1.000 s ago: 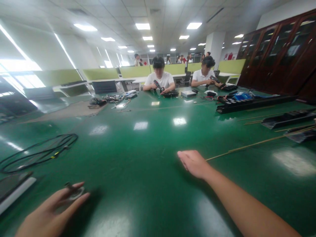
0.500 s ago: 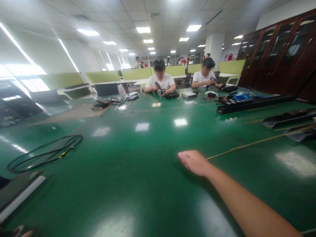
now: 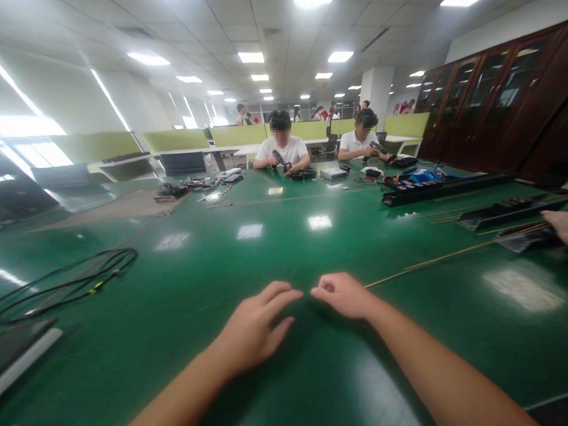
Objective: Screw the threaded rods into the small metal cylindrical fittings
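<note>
My left hand is over the green table, fingers apart and pointing right, with nothing seen in it. Just to its right, a small gap away, my right hand has its fingers curled into a pinch. Whatever that pinch holds, if anything, is too small or hidden to make out. A thin brass-coloured rod runs from behind my right hand toward the right side of the table.
Black channels and more rods lie at the right, near another person's hand. Black cables and a dark flat device are at left. Two people in white handle tools at the far edge.
My left hand has come in from the lower left corner to beside my right hand. My right hand's fingers have curled more. Another person's hand shows more at the right edge.
</note>
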`<action>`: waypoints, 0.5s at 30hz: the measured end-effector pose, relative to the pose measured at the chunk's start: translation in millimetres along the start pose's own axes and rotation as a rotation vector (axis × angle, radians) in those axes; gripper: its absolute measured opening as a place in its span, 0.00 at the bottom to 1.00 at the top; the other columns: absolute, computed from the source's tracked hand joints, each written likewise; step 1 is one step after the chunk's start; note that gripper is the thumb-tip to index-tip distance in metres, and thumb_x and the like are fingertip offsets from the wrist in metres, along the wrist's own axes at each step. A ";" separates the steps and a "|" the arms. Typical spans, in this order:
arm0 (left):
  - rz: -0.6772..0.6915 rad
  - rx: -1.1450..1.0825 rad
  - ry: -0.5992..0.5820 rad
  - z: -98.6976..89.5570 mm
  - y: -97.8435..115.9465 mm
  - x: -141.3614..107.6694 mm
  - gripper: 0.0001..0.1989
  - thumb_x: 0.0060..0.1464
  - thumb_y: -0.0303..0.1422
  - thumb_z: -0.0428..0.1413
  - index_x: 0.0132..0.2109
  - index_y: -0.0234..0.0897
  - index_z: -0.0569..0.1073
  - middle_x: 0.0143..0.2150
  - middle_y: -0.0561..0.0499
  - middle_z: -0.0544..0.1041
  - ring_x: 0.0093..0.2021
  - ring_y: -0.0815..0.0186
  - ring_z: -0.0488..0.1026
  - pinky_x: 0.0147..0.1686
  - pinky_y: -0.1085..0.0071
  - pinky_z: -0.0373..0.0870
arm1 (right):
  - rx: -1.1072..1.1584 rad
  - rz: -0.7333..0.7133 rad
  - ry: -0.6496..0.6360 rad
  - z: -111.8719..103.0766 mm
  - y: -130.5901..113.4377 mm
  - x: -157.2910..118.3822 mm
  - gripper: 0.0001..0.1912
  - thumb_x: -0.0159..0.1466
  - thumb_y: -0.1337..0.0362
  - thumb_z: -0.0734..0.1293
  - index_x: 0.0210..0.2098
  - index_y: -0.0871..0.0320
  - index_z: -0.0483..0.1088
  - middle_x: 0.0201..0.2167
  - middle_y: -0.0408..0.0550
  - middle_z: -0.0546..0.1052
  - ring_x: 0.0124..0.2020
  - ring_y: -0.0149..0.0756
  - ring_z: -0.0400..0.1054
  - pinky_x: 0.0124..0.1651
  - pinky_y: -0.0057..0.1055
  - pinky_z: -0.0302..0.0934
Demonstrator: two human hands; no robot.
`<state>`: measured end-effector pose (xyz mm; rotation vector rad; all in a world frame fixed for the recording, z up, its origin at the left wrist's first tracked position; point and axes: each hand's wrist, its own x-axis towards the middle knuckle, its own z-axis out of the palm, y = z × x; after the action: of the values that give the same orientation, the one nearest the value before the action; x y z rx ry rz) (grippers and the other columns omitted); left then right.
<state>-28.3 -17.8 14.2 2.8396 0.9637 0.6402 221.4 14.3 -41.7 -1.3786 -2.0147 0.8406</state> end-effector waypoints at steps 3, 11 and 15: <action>0.093 0.053 -0.173 30.9 7.1 44.9 0.27 0.56 0.27 0.55 0.62 0.46 0.62 0.61 0.46 0.67 0.48 0.56 0.76 0.45 0.60 0.77 | 0.026 -0.035 -0.035 -2.7 1.3 0.0 0.10 0.64 0.60 0.66 0.31 0.58 0.75 0.29 0.44 0.78 0.30 0.34 0.69 0.31 0.26 0.57; 0.035 -0.073 -0.166 60.0 -0.5 67.0 0.16 0.54 0.22 0.52 0.49 0.39 0.72 0.50 0.46 0.73 0.47 0.60 0.74 0.47 0.67 0.74 | 0.007 -0.067 -0.038 -4.1 2.7 3.2 0.07 0.62 0.66 0.66 0.34 0.58 0.77 0.36 0.47 0.82 0.36 0.38 0.73 0.36 0.27 0.60; -0.024 -0.108 -0.150 53.0 -3.1 54.5 0.10 0.58 0.24 0.51 0.43 0.38 0.74 0.43 0.48 0.77 0.43 0.62 0.75 0.44 0.68 0.74 | -0.010 -0.039 -0.063 -1.3 2.3 0.1 0.11 0.62 0.56 0.69 0.31 0.58 0.76 0.28 0.44 0.79 0.29 0.34 0.70 0.30 0.25 0.57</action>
<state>30.7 20.5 -14.9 2.7315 0.9091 0.4536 223.7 15.3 -42.6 -1.3291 -2.0891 0.8683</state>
